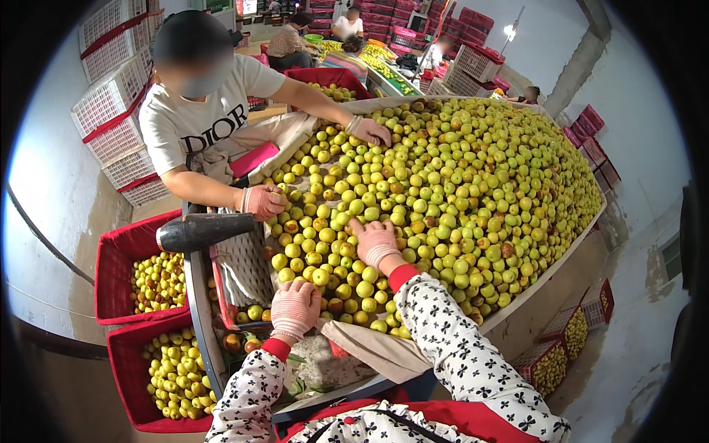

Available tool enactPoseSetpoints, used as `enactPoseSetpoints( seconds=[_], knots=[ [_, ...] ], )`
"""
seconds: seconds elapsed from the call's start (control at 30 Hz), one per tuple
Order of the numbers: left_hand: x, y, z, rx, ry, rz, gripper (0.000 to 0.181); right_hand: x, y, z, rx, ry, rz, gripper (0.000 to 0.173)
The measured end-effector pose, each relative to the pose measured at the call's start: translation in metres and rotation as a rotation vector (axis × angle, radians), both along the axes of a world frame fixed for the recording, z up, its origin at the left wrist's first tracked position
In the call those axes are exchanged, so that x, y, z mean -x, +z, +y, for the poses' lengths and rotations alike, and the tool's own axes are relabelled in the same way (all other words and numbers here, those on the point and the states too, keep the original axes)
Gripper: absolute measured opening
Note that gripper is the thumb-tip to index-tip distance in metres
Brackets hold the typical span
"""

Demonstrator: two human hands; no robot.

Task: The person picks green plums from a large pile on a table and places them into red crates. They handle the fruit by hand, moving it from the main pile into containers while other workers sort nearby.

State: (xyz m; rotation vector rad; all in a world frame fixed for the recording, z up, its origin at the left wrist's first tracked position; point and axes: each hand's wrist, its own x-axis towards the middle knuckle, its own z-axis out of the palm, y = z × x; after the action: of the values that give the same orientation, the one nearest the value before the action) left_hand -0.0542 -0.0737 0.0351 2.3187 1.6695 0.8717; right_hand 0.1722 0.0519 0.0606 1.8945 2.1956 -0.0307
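Observation:
Green-yellow jujube fruits [443,188], some with brown patches, cover a large cloth-lined table in a heap that rises to the right. My right hand [376,241], in a striped pink-and-white glove, reaches onto the fruits near the middle, fingers apart; nothing is seen gripped in it. In a like glove, my left hand [296,308] is at the near left edge of the fruits with its fingers curled; its palm is hidden. Left of it is a white perforated basket [243,266] with a red rim, a few fruits beside it.
Across the table a co-worker [205,111] has both gloved hands at the fruits. A black funnel-like object [205,231] juts over the left edge. Two red-lined crates [113,260] of fruit stand at the left. Crates are stacked behind; more people sit at the back.

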Motion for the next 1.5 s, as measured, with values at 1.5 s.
enactPoseSetpoints(
  seconds=[1.5],
  knots=[
    [0.002,0.007,0.0,-0.058,0.011,-0.026,0.02,0.018,0.001,0.042,0.077,0.084,0.446,0.035]
  ],
)
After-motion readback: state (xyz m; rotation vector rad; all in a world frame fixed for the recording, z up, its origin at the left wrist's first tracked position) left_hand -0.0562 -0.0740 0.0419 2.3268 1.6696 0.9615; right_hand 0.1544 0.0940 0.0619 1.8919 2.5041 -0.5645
